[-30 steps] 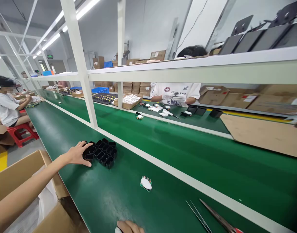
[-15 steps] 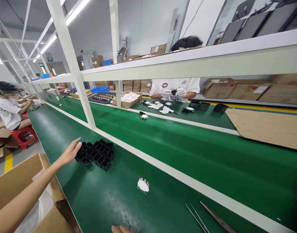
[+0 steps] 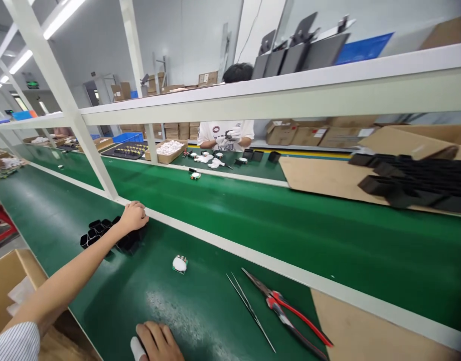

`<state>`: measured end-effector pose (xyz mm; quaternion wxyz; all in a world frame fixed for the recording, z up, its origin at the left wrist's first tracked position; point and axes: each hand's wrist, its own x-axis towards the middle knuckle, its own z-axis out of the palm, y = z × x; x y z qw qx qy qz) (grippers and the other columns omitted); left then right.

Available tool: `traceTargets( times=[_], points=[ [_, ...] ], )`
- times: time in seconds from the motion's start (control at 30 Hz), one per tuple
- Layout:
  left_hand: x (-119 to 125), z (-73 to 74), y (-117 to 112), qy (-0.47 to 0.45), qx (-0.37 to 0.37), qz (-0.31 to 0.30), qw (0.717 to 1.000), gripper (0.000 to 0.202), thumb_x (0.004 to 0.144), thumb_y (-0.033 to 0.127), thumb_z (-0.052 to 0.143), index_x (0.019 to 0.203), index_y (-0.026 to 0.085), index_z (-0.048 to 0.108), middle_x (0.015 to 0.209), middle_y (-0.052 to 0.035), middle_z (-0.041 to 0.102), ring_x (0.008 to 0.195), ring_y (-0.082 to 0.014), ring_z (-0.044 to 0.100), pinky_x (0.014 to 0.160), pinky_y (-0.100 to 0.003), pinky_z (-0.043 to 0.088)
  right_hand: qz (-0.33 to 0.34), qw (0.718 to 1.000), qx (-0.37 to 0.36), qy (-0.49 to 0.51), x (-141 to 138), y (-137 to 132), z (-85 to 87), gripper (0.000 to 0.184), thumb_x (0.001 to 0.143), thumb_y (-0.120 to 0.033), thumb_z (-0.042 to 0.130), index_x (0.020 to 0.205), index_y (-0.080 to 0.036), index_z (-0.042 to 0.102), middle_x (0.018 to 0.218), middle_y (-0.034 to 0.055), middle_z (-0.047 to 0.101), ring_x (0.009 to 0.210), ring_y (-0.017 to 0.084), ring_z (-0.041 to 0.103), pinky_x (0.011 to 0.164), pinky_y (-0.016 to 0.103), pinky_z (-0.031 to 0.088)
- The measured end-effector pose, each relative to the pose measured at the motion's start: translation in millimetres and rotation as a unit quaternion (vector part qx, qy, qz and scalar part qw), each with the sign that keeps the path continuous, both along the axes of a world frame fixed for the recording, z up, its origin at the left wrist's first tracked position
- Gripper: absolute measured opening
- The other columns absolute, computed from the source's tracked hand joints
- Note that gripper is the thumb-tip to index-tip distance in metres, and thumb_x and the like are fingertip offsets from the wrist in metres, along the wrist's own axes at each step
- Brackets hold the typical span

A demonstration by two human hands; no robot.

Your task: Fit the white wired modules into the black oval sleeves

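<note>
My left hand (image 3: 134, 216) reaches over a cluster of black plastic cups (image 3: 97, 231), at its far right side near the white rail. Its fingers curl downward, and their tips and whatever they grip are hidden. My right hand (image 3: 158, 343) rests on the green mat at the bottom edge, fingers loosely bent and slightly apart, nothing visible in it. One of its digits wears a white cover. Between the hands and farther right lies a small green circuit board (image 3: 179, 264) with a white oval top. Metal tweezers (image 3: 249, 306) and red-and-black long-nose pliers (image 3: 283, 311) lie to the right.
A white rail (image 3: 222, 243) separates my bench from the green belt (image 3: 253, 215). A shelf post (image 3: 91, 150) rises from it. Black cups (image 3: 422, 180) fill cardboard at right. A carton (image 3: 12, 276) stands at lower left. A gloved co-worker (image 3: 226, 133) sits opposite.
My left hand has moved from the cups' left side across to their far right side, fingers now curled. The view has turned right, bringing the pliers and more of my right hand into sight.
</note>
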<state>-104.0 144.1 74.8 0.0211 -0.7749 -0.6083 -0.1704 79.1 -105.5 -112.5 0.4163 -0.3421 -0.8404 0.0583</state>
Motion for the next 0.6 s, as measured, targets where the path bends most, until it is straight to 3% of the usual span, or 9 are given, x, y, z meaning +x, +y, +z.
traceTargets(
  times=[0.1, 0.2, 0.27, 0.33, 0.4, 0.5, 0.6],
  points=[
    [31, 8.5, -15, -0.022, -0.013, -0.071, 0.997, 0.03, 0.094, 0.035, 0.061, 0.073, 0.02, 0.076, 0.119, -0.0144, 0.074, 0.121, -0.0344, 0.067, 0.104, -0.048, 0.055, 0.036, 0.999, -0.027, -0.024, 15, 3, 12.2, 0.017, 0.095, -0.022, 0.054, 0.106, -0.023, 0.066, 0.095, 0.0018, 0.073, 0.079, 0.018, 0.065, 0.072, 0.029, 0.057],
    [46, 15.2, -52, -0.052, -0.024, -0.132, 0.99, 0.03, 0.101, 0.039, 0.054, 0.089, 0.023, 0.076, 0.131, -0.0109, 0.07, 0.121, -0.0278, 0.068, 0.097, -0.037, 0.059, 0.077, 0.993, 0.001, -0.085, 47, 17, 39.7, 0.016, 0.093, -0.019, 0.057, 0.106, -0.023, 0.066, 0.105, 0.0036, 0.071, 0.089, 0.02, 0.063, 0.079, 0.032, 0.056],
    [45, 17.8, -80, -0.087, -0.022, -0.146, 0.985, 0.029, 0.103, 0.04, 0.053, 0.093, 0.022, 0.074, 0.138, -0.0115, 0.065, 0.117, -0.0267, 0.07, 0.096, -0.037, 0.059, 0.003, 0.994, -0.006, -0.107, 72, 35, 62.4, 0.028, 0.091, -0.018, 0.059, 0.117, -0.02, 0.065, 0.116, 0.0089, 0.068, 0.098, 0.026, 0.061, 0.091, 0.043, 0.055],
    [40, 18.0, -104, -0.124, -0.029, -0.142, 0.982, 0.025, 0.103, 0.038, 0.055, 0.095, 0.021, 0.071, 0.141, -0.0129, 0.062, 0.112, -0.026, 0.071, 0.094, -0.038, 0.06, -0.076, 0.987, -0.015, -0.143, 90, 57, 84.1, 0.034, 0.095, -0.015, 0.057, 0.128, -0.016, 0.061, 0.117, 0.0133, 0.065, 0.095, 0.028, 0.06, 0.084, 0.044, 0.056],
    [35, 15.0, -121, -0.138, -0.052, -0.142, 0.979, 0.018, 0.102, 0.035, 0.057, 0.095, 0.021, 0.067, 0.14, -0.0128, 0.061, 0.113, -0.0264, 0.07, 0.092, -0.039, 0.06, -0.132, 0.978, -0.051, -0.157, 97, 79, 101.2, 0.039, 0.098, -0.023, 0.06, 0.136, -0.011, 0.057, 0.118, 0.017, 0.062, 0.094, 0.03, 0.06, 0.079, 0.044, 0.056],
    [37, 4.5, -134, -0.128, -0.097, -0.175, 0.971, 0.007, 0.099, 0.028, 0.061, 0.101, 0.021, 0.061, 0.141, -0.0124, 0.059, 0.116, -0.0263, 0.069, 0.095, -0.04, 0.059, -0.129, 0.971, -0.108, -0.17, 92, 104, 115.8, 0.037, 0.1, -0.036, 0.063, 0.126, -0.009, 0.062, 0.11, 0.0168, 0.061, 0.096, 0.033, 0.06, 0.082, 0.05, 0.057],
    [47, -8.6, -135, -0.129, -0.137, -0.221, 0.957, 0.031, 0.095, 0.02, 0.063, 0.126, 0.023, 0.056, 0.147, -0.013, 0.053, 0.117, -0.0256, 0.067, 0.1, -0.042, 0.058, -0.095, 0.969, -0.131, -0.186, 95, 114, 121.2, 0.023, 0.103, -0.029, 0.058, 0.115, -0.012, 0.068, 0.102, 0.0144, 0.063, 0.096, 0.032, 0.061, 0.086, 0.051, 0.056]
  ],
)
